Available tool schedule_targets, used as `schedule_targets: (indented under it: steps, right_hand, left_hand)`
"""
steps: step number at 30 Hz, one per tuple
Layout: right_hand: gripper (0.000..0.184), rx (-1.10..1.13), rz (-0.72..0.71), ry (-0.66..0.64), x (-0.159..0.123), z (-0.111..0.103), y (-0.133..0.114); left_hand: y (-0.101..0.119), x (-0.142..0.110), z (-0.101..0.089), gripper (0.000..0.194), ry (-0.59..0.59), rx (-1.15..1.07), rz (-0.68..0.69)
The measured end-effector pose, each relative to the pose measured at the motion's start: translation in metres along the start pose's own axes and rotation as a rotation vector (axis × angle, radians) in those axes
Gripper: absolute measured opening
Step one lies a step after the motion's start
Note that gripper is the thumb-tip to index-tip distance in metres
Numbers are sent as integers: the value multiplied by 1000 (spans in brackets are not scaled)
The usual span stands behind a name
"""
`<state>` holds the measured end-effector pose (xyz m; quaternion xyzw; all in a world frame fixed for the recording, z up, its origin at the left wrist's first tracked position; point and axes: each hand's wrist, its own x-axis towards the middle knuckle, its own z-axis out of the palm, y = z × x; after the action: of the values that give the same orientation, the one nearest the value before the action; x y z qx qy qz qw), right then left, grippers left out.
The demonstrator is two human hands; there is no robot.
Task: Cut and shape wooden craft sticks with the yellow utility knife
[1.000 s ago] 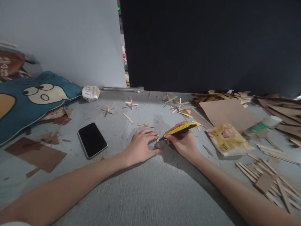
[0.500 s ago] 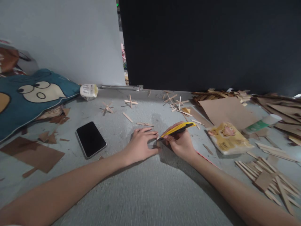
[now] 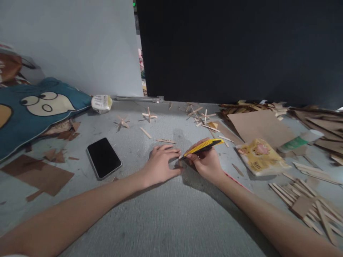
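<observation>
In my right hand (image 3: 207,162) is a yellow and black utility knife (image 3: 202,146), gripped like a pen with its tip pointing left and down. The tip meets a short wooden stick (image 3: 180,159) lying on the grey table. My left hand (image 3: 162,164) rests on the table, its thumb and fingertips pressing the two ends of that stick. Just beyond my left hand lies another flat wooden stick (image 3: 165,141). Farther off stand small crossed-stick pieces, one of them an upright cross (image 3: 149,115).
A black phone (image 3: 104,158) lies left, near cardboard scraps (image 3: 37,175) and a blue cushion (image 3: 45,107). To the right are a yellow tissue pack (image 3: 261,157), a green-and-white tube (image 3: 301,141) and a pile of wooden sticks (image 3: 308,203). Dark and grey panels (image 3: 235,50) rise behind.
Both hands, the knife and the stick keep nearly the same places. The whole view has shifted very slightly.
</observation>
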<state>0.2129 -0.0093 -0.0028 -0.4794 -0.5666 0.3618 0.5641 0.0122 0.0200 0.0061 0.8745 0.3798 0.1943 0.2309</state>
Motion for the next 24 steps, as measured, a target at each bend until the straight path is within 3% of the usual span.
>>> schedule_targets:
  steps: [24]
  right_hand:
    - [19, -135, -94, -17, -3, -1, 9]
  left_hand:
    - [1, 1, 1, 45, 19, 20, -1]
